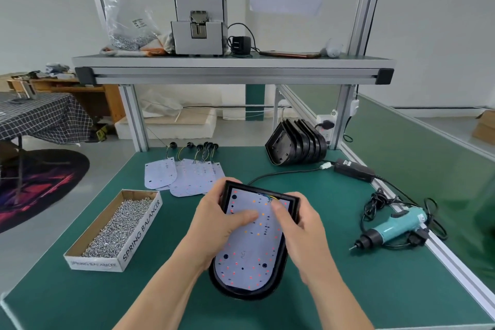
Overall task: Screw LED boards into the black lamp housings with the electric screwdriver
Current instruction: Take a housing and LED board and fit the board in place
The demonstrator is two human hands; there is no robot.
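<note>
A black lamp housing (278,274) is held over the green bench, with a white LED board (250,252) lying inside it. My left hand (218,225) grips the housing's left edge, its thumb pressing on the board. My right hand (300,225) grips the right edge, thumb on the board near the coloured wires at the top. The teal electric screwdriver (393,228) lies at the right of the bench, untouched. Several spare LED boards (182,175) with wires lie behind the hands. A stack of black housings (296,146) stands at the back right.
An open cardboard box of screws (117,228) sits to the left. A black power adapter (353,170) and cables run along the right rail. An upper shelf (233,68) carries a grey screw feeder (199,24) and a bag of screws.
</note>
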